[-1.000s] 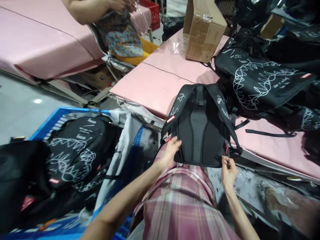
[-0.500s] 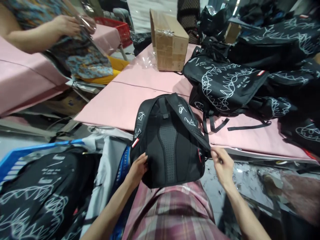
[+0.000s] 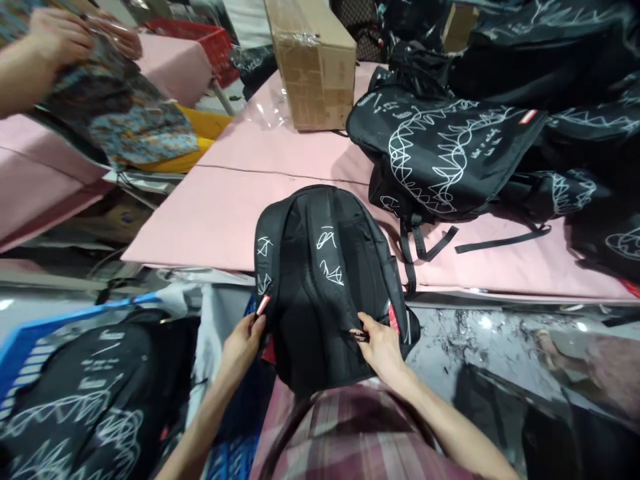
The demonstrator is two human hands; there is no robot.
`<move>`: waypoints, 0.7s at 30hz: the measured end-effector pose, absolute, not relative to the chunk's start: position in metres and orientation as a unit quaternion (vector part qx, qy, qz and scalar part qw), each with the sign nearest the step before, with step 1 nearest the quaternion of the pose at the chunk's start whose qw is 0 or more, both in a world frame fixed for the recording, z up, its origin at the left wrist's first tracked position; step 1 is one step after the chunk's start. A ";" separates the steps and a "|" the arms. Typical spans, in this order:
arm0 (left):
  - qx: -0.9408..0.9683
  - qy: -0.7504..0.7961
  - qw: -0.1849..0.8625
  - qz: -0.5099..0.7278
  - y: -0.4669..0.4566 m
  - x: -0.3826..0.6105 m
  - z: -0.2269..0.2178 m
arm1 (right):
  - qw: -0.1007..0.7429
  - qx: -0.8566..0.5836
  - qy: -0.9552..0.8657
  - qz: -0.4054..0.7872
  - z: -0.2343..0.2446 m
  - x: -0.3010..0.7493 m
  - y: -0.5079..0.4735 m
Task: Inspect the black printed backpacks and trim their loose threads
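A black backpack (image 3: 300, 327) leans at the table's front edge with its back panel and both shoulder straps toward me. White scribbles mark the straps. My left hand (image 3: 243, 343) pinches the lower end of the left shoulder strap (image 3: 263, 267), near a small red-and-white label. At the lower end of the right shoulder strap (image 3: 327, 257), the fingers of my right hand (image 3: 380, 347) are closed on the strap, close to its buckle. Red material shows at both lower sides of the bag.
Black backpacks with white line drawings (image 3: 445, 153) are piled on the right of the pink table (image 3: 225, 207). A cardboard box (image 3: 317, 80) stands at the back. At lower left, a blue crate (image 3: 25, 347) holds another backpack. A co-worker's hands (image 3: 65, 40) are at upper left.
My right hand has moved left, bringing the right shoulder strap inward across the back panel. The backpack has turned slightly, showing more of its right side. The view has shifted a little.
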State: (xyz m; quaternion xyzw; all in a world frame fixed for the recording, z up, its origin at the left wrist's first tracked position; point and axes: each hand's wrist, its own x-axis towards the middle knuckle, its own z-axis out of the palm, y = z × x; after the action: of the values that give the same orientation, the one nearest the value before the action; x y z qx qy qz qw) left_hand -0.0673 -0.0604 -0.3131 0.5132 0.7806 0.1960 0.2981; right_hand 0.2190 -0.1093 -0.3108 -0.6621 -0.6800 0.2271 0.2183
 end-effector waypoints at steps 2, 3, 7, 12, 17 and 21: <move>0.454 0.781 0.366 0.222 -0.074 -0.058 -0.300 | 0.245 -0.655 -0.667 0.256 -0.313 0.224 -0.107; 0.435 0.759 0.415 0.249 -0.080 -0.050 -0.292 | 0.264 -0.651 -0.655 0.276 -0.314 0.226 -0.106; 0.375 0.656 0.596 0.272 -0.091 -0.012 -0.280 | 0.356 -0.658 -0.548 0.374 -0.315 0.226 -0.104; 0.362 0.704 0.540 0.286 -0.085 0.003 -0.320 | 0.353 -0.635 -0.521 0.447 -0.297 0.231 -0.103; 0.483 0.703 0.450 0.264 -0.091 -0.008 -0.323 | 0.398 -0.638 -0.558 0.350 -0.264 0.267 -0.084; 0.567 0.714 0.351 0.215 -0.093 0.000 -0.312 | 0.380 -0.661 -0.616 0.197 -0.283 0.285 -0.041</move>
State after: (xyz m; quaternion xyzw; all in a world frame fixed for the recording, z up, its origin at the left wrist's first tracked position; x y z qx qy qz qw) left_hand 0.0000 -0.0930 -0.3122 0.5673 0.7135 0.2147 0.3507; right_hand 0.2847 -0.0407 -0.2832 -0.6614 -0.6157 0.1975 0.3800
